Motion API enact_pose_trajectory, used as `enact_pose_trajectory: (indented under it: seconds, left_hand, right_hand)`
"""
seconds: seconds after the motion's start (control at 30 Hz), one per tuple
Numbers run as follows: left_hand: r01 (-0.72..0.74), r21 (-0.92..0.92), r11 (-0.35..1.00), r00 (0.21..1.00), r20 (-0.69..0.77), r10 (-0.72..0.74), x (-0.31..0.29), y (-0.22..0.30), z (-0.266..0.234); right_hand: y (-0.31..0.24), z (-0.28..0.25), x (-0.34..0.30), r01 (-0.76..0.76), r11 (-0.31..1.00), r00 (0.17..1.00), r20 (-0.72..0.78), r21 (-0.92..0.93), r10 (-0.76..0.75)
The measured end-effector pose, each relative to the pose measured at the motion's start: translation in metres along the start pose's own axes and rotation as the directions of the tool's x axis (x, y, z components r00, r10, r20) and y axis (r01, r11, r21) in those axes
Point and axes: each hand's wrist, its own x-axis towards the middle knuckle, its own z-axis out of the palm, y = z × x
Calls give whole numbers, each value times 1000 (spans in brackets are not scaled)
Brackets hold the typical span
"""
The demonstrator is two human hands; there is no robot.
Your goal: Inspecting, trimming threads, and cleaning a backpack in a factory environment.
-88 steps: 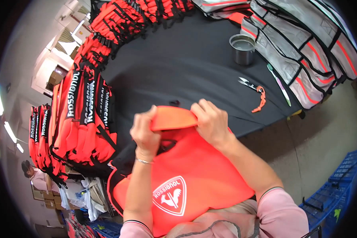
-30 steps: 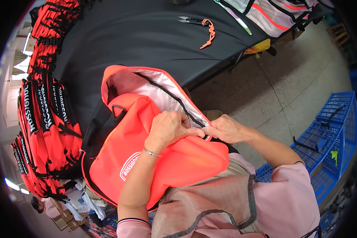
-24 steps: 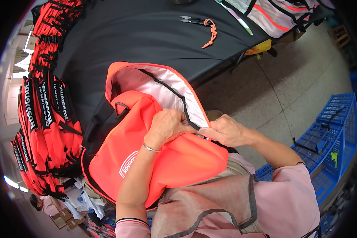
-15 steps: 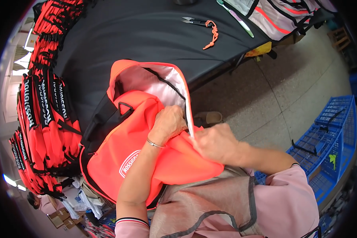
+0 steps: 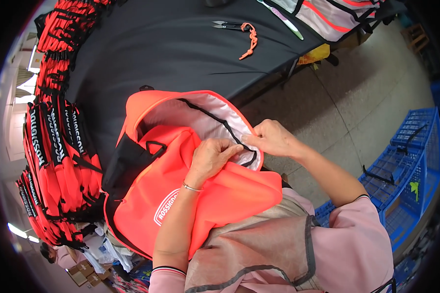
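A bright orange-red backpack (image 5: pixel 230 195) rests against my lap and the table edge, its mouth gaping. Inside shows a white lining (image 5: pixel 210 115) with a black binding strip (image 5: pixel 223 123) along its seam. My left hand (image 5: pixel 211 158), a bangle at its wrist, reaches over the front panel and pinches the binding strip by the lining. At the right side of the opening, my right hand (image 5: pixel 275 139) grips the orange rim (image 5: pixel 255 168), thumb on the lining side and fingers partly hidden. A black side panel (image 5: pixel 122 163) lies on the bag's left.
On the black-covered table (image 5: pixel 146 49) lie thread snips (image 5: pixel 230 24) with an orange cord (image 5: pixel 252 41), a toothbrush (image 5: pixel 283 22) and pale mesh pieces (image 5: pixel 322 19). Stacked red-black bags (image 5: pixel 58 161) line the left. A blue plastic crate (image 5: pixel 406 171) stands on the floor at right.
My right hand has moved up along the rim and turned it outward, baring more lining and binding strip. The left hand's fingertips, hidden before, now show at the strip.
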Motion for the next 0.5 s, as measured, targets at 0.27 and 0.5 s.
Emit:
enact_pose_trajectory:
  seconds: [0.27,0.5]
  left_hand:
    - [-62,60,996,992,-106,68,3,-5,14]
    - [-115,-291,950,983,106,151,-11,-38,1]
  right_hand:
    - [-7,36,-10,342,817,828,-262,-464,-495]
    - [-24,75,-27,399,687,685,-301,-607,-664]
